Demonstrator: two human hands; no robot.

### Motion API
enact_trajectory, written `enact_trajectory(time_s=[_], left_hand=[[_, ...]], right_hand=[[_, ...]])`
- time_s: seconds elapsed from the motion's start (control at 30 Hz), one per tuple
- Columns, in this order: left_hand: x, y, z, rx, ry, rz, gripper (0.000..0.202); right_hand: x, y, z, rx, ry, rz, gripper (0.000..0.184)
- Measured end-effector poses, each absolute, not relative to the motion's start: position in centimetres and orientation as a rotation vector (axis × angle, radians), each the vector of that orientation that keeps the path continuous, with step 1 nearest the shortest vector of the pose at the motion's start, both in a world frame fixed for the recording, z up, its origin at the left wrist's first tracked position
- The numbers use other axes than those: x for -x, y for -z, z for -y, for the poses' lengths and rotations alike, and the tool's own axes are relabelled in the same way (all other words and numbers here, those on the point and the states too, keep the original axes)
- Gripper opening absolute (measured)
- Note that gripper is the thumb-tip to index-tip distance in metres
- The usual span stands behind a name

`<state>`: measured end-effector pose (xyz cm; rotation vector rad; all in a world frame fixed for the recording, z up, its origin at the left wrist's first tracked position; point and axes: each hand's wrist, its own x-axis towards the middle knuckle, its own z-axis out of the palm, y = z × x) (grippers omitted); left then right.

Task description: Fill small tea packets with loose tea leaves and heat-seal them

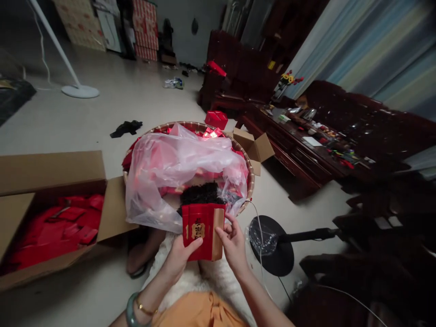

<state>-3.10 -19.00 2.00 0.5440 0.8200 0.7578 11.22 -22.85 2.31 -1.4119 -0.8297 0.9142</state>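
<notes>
A small red and gold pouch (200, 229) stands upright in front of me, its open top heaped with dark loose tea leaves (201, 194). My left hand (180, 256) grips its lower left side, thumb across the front. My right hand (231, 240) pinches its gold right edge with thumb and fingers. Just beyond it, a round woven basket (250, 175) holds a crumpled clear plastic bag (177, 168) over red packets.
An open cardboard box (51, 172) at left holds several red pouches. A small open carton (254, 147) stands behind the basket. A black round stand base (272, 247) lies on the floor at right, dark wooden furniture (306, 141) beyond. A white fan base (80, 91) sits far left.
</notes>
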Motion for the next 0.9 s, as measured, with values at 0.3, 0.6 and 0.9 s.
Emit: enact_trajectory(time_s=[0.3, 0.6, 0.9], left_hand=[[0.5, -1.4, 18.7, -0.594, -0.598, -0.845, 0.047], [-0.8, -2.4, 19.8, -0.557, -0.404, -0.757, 0.052], [-0.3, -1.9, 21.3, -0.596, -0.188, -0.655, 0.047]], right_hand=[[-14.1, -3.6, 24.0, 1.796, -0.731, 1.330, 0.031], [-13.8, -3.1, 28.2, 1.896, -0.491, 0.815, 0.015], [-12.8, -7.2, 36.1, 1.893, -0.617, 0.743, 0.033]])
